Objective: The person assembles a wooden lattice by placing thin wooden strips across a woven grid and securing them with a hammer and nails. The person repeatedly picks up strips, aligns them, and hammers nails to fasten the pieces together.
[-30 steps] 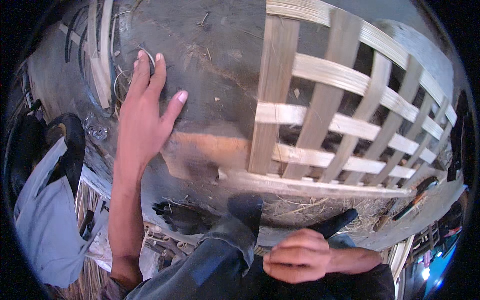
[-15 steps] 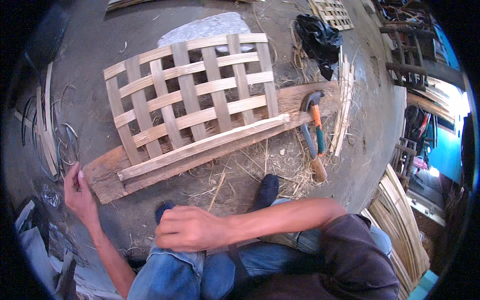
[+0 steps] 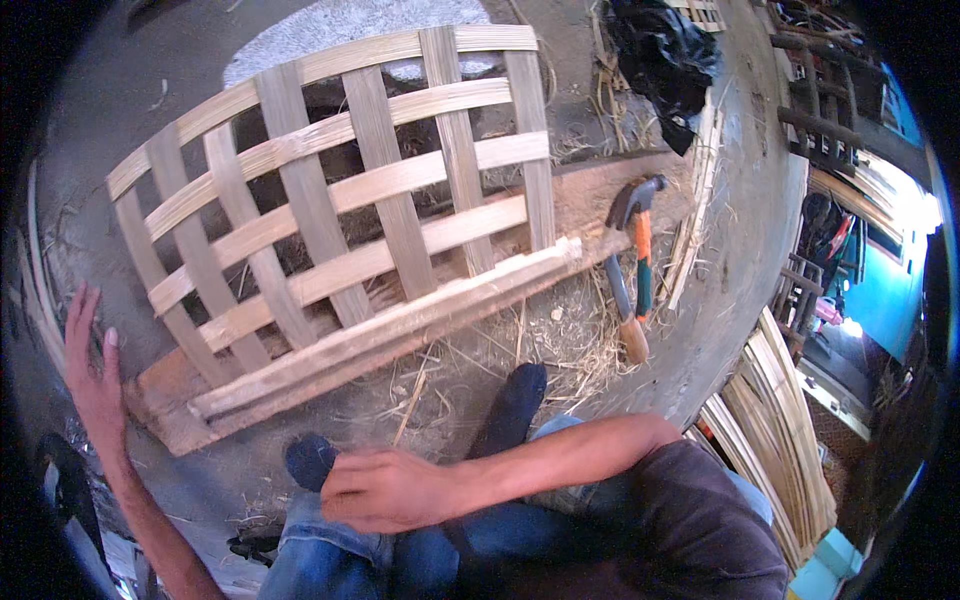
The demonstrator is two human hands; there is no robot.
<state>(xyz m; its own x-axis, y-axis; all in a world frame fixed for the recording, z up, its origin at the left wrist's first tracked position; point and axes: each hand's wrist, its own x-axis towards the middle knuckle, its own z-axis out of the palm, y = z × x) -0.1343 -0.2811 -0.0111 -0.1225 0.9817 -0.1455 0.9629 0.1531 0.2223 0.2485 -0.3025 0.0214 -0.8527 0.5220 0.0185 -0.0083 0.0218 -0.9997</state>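
A woven panel of flat pale wood or bamboo strips leans over a worn wooden plank, its lower edge held in a long pale batten. My left hand stretches out past the plank's left end, near some thin strips. Its fingers are extended and it holds nothing. Bent fingers curl under my right hand, which lies on my left knee with nothing visible in it. A claw hammer with an orange and green grip and a wooden-handled blade tool rest against the plank's right end.
Straw-like shavings litter the ground by the tools. A black plastic bag lies at the far right, above a bundle of thin strips. Long flat strips are stacked at my right. A whitish sack or slab lies behind the panel.
My left hand has moved left and up, its fingers opening out. The view has shifted, so the panel looks larger and nearer. My right hand stays on the knee.
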